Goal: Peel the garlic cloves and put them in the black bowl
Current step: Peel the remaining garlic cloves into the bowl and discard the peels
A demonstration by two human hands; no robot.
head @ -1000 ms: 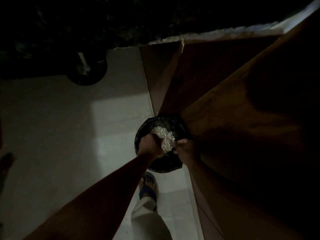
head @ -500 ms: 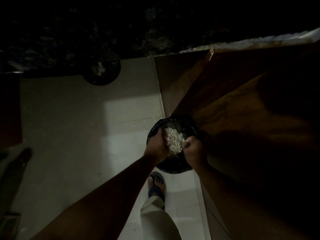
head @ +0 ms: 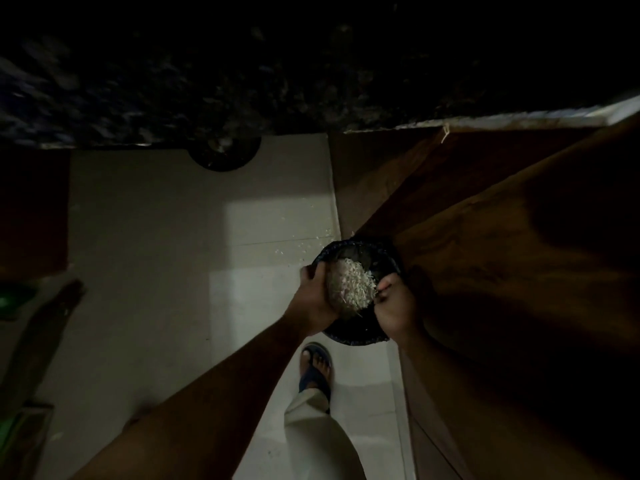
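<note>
Peels (head: pixel 351 284), pale and shredded, fill the tilted black basket (head: pixel 356 336) that I hold over the floor (head: pixel 156 271). My left hand (head: pixel 313 301) grips its near-left rim, fingers curled over the edge; my right hand (head: pixel 394 308) grips the right rim, thumb on top. Judging by so much skin, most of the peeling looks done, but I can't make out any cloves in the heap. Whether this basket is the task's bowl I cannot tell; another dark round dish (head: pixel 223 154), with something pale in it, sits further off, at the counter's (head: pixel 242 81) edge. What's left, I'd guess, is clearing the skins. Bits (head: pixel 301 242) already dot the tiles. A brown cabinet door (head: pixel 502 254) crowds my right, my sandalled foot (head: pixel 315 368) stands right below, and the dim light hides much.
</note>
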